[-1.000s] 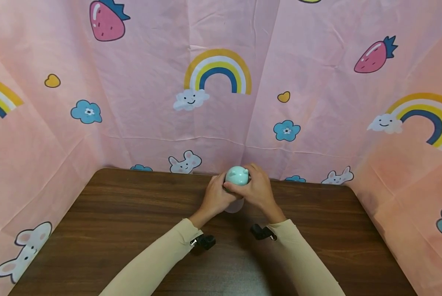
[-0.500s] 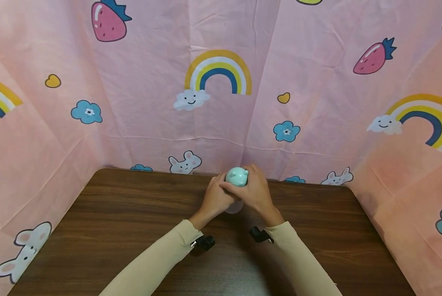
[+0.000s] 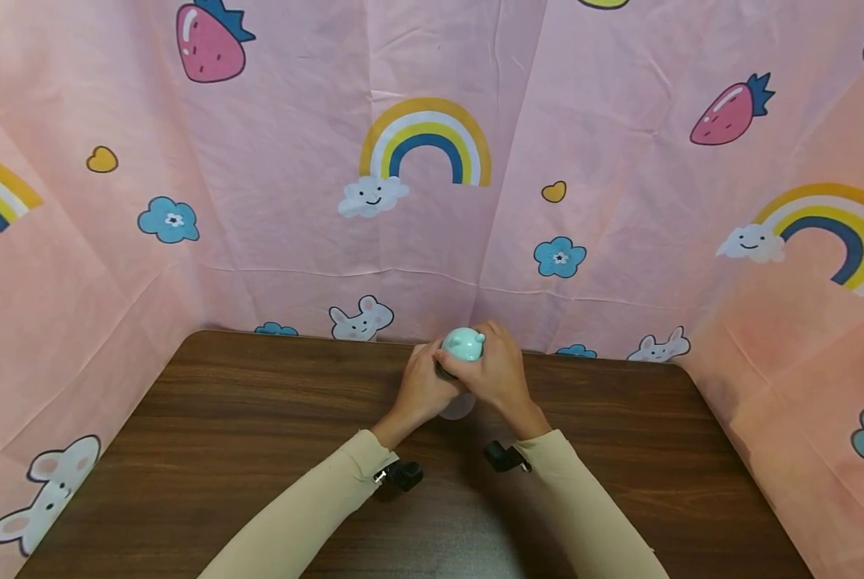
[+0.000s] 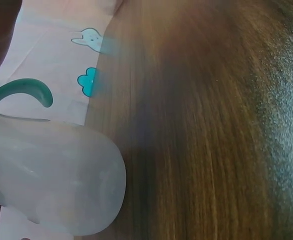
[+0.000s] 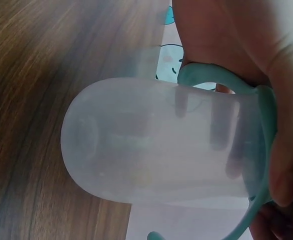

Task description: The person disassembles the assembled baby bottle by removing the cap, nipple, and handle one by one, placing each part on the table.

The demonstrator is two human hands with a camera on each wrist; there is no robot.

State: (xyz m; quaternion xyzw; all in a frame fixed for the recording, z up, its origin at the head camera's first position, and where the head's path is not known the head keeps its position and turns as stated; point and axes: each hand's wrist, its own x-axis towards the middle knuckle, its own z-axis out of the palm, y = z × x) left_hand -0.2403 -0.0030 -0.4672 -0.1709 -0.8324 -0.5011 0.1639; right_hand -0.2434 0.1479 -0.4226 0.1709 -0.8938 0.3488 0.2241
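Note:
A baby bottle has a clear, frosted body point(image 5: 151, 142), two green side handles point(image 4: 29, 89) and a mint-coloured rounded cap point(image 3: 464, 344) with small ear-like bumps. Both hands hold it upright near the back edge of the table. My left hand point(image 3: 426, 386) grips its upper part from the left. Around the cap and collar from the right curl the fingers of my right hand point(image 3: 502, 371), its thumb lying across the near side. In the right wrist view, finger shapes show through the bottle's wall. Most of the left hand falls outside the left wrist view.
The brown wood-grain table point(image 3: 258, 450) lies under both forearms. A pink printed cloth point(image 3: 294, 201) hangs along its back and sides, close behind the hands. A small black wrist camera point(image 3: 403, 474) sits at the left cuff, another camera point(image 3: 502, 456) at the right.
The right hand and wrist have shifted slightly to the left, and its thumb has changed position beside the cap. The cap has turned a little; the left hand stays nearly still.

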